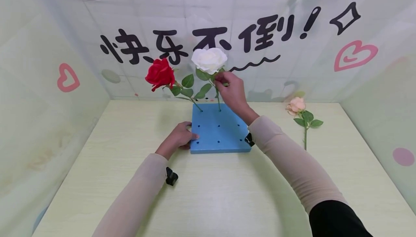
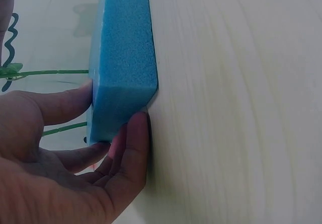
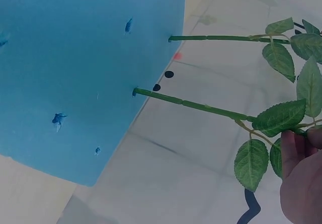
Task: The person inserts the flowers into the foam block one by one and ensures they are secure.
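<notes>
A blue foam block with several small holes lies flat on the table. My left hand grips its left edge, the thumb on top and the fingers against the side, as the left wrist view also shows. A white rose stands with its stem in a back hole, and my right hand pinches that stem just under the bloom. In the right wrist view the pinched stem enters its hole. To the left, a red rose leans outward from another back hole.
A pale pink rose with green leaves lies on the table at the right. Behind the block hangs a printed white backdrop. More printed cloth walls the left and right sides.
</notes>
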`<state>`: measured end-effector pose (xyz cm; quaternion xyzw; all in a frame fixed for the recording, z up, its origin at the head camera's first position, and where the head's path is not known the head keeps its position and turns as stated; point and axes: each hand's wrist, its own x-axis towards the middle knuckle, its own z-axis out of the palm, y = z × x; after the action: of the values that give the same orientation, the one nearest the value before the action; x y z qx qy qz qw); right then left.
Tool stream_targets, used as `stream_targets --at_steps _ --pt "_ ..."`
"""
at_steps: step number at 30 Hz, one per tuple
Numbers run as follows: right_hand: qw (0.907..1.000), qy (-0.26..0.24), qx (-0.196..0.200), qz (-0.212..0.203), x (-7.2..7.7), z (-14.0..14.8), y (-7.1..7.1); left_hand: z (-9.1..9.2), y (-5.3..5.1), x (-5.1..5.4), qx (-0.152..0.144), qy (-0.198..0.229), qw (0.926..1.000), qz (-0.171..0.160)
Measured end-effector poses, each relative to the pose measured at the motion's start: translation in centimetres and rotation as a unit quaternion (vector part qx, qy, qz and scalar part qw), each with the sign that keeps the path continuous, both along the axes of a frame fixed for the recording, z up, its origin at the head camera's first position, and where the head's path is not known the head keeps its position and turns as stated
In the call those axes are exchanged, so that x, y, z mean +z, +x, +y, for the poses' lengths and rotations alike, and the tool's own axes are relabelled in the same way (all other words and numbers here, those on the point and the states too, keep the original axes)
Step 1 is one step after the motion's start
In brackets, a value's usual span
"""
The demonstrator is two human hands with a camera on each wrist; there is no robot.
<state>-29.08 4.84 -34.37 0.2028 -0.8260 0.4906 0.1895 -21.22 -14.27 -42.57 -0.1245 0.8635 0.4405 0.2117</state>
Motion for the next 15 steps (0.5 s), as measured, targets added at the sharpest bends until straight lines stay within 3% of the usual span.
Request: stream_targets --at_steps 15 --pt "0.9997 0.023 -0.006 -0.006 0.35 0.05 0.07 -0.05 -0.04 -0.01 -0.006 -0.004 1.0 -0.001"
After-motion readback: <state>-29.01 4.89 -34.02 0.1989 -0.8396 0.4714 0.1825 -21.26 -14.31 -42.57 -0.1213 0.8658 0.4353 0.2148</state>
